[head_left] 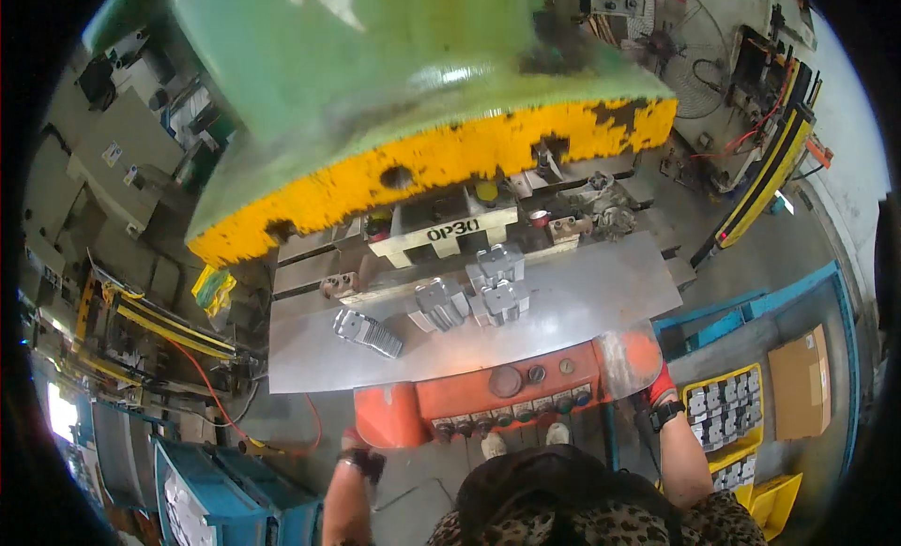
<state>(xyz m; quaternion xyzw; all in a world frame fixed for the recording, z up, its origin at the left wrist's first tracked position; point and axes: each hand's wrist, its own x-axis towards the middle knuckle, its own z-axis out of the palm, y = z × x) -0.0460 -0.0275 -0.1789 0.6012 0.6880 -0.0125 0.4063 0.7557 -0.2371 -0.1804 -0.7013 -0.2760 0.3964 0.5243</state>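
Note:
My left hand [355,442], in a red glove with a dark band at the wrist, is at the left end of the orange control panel [389,417]. At the panel's right end is my right hand [662,386], also red-gloved, below a black watch. The fingers of both hands are mostly hidden, and neither shows a held object. Beyond the panel lies a bare steel sheet [591,307]. On it are a leaning stack of stamped metal parts [368,332] at the left, another stack [438,304] in the middle, and further stacks [503,302] to the right.
A green press ram with a yellow, chipped lower edge [441,175] hangs over a white die block [441,235]. Yellow-and-black guard posts [765,185] flank the press. Right of me are a yellow bin [758,433] of metal parts and cardboard [801,385]; blue containers [235,490] stand left.

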